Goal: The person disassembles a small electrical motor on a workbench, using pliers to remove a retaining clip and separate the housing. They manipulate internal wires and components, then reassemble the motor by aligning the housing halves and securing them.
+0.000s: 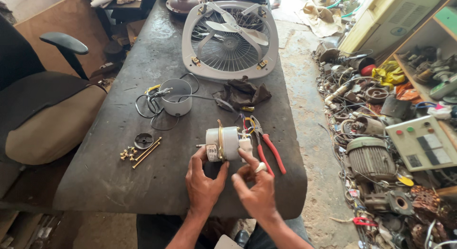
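Here I have the small fan motor [223, 143] between both hands, just above the near edge of the tabletop [119, 177]. My left hand [203, 182] cups it from below, thumb and fingers curled round the pale casing in a closed grip, so the body stays steady with its brass-coloured band facing up. My right hand [257, 189] works at the motor's right end: the fingertips pinch at the white block there, where the coloured wires come out, a tight grip on a small part rather than on the whole body. A roll of white tape or a ring sits on one finger; I cannot tell which.

Just right of the motor lie the red-handled pliers [269, 146], handles toward me, within easy reach of the working hand. Left of the motor, the long brass screws [146, 152], a few nuts [126, 155] and a black disc [143, 141] are gathered in one spot, apart from the edge, likely so they do not roll off. Beyond the motor stands a white cup-shaped cover [176, 97] with black cable looped round it, and next to that a dark rag [242, 92]. Farther beyond lies the square fan frame [230, 40], flat, blades up. Well right of the motor, on the floor, old motors and scrap [376, 153] are heaped.
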A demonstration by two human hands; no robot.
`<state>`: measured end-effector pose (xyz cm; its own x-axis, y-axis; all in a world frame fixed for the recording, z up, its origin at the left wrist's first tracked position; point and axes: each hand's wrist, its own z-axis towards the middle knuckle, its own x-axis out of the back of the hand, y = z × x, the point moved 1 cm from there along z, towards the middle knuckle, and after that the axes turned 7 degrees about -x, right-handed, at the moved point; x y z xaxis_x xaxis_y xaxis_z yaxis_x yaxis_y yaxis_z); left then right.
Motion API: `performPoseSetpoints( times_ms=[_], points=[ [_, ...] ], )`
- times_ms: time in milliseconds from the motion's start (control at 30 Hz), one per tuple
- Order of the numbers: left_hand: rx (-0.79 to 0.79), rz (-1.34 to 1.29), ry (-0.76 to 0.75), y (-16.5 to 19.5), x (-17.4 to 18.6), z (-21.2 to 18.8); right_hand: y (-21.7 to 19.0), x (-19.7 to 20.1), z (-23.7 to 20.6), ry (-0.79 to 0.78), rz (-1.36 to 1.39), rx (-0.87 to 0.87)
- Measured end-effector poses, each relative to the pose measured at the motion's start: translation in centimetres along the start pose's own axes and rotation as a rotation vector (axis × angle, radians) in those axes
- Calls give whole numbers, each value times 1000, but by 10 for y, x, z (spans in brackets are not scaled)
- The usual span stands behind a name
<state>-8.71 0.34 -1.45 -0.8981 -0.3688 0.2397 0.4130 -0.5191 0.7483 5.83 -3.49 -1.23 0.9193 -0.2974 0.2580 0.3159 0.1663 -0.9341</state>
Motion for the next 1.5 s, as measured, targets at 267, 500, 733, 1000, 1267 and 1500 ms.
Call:
performPoseSetpoints(
  times_ms=[267, 500, 733, 1000, 1267, 1500],
  points=[
    [144, -201, 63, -3, 9, -8, 18, 24, 4, 131, 71, -36],
    [461, -416, 41, -28, 11, -7, 20, 22, -15, 187, -133, 198],
    [579, -536, 16, -67, 38, 3, 22, 36, -9, 87, 5, 144],
    [524, -520, 22, -68, 76, -8, 49, 39, -4, 4, 115, 41],
    [501, -593, -209, -18, 6, -52, 75, 49, -11, -35, 463, -102],
    [486, -636, -206, -12, -17, -49, 81, 55, -1, -130, 575, -65]
  ],
)
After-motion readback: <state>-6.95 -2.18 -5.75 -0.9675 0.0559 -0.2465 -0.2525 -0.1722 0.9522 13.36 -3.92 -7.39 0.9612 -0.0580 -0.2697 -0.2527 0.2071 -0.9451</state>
